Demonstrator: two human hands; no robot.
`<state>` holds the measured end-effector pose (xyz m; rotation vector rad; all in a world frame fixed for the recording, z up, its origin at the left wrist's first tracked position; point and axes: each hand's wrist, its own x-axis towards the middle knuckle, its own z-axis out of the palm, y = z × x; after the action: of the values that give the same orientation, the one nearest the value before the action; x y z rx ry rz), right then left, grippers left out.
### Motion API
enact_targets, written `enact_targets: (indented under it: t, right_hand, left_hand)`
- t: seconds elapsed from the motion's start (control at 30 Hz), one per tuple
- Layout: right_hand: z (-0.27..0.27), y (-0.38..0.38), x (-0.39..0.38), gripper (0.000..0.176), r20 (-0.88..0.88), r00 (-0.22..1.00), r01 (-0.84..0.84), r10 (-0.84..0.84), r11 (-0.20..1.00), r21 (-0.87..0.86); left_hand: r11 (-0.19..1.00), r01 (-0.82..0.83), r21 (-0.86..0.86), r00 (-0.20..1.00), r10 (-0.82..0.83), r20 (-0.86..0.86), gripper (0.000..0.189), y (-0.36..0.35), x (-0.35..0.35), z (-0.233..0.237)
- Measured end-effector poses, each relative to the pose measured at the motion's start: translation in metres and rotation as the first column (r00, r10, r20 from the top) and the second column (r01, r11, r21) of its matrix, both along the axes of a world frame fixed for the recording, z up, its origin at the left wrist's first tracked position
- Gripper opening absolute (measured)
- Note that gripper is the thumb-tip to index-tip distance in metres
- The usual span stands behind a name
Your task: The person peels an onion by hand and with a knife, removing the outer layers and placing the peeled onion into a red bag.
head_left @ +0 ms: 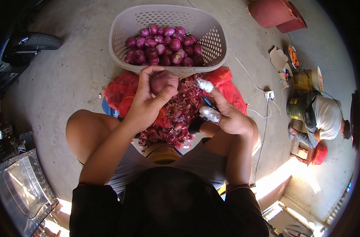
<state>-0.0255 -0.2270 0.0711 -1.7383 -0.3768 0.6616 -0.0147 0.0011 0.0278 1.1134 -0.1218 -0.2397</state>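
Observation:
My left hand is wrapped round a red onion, with the thumb across its near side. My right hand grips a small blue-handled knife; its thumb and a finger are covered in a silvery wrapping, and most of the blade is hard to make out. Just beyond my hands stands a grey plastic basket with many shiny peeled red onions in it. Below and between the hands lies a heap of onion skins, with red mesh sacks on both sides of it.
A person sits at the right beside several buckets. A power strip with cables lies on the concrete floor. Red containers stand at the upper right, and a motorbike wheel shows at the upper left.

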Motion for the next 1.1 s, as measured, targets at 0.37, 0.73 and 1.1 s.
enact_targets:
  t: [0.37, 0.73, 1.1]
  right_hand:
    - [-0.013, 0.004, -0.006, 0.054, -0.111, 0.988, 0.113, -0.103, 0.990, 0.090]
    - [-0.014, 0.021, -0.013, 0.059, 0.133, 0.989, 0.077, -0.059, 0.989, -0.129]
    - [-0.001, 0.028, -0.012, 0.054, -0.005, 0.990, 0.137, -0.139, 0.983, -0.122]
  left_hand:
    - [0.986, -0.067, 0.150, 0.992, 0.050, 0.116, 0.049, 0.000, 0.004, 0.010]
    - [0.954, -0.191, 0.232, 0.931, 0.100, 0.352, 0.048, -0.001, 0.003, 0.002]
    - [0.950, -0.236, 0.206, 0.897, 0.131, 0.422, 0.045, -0.002, 0.005, 0.003]
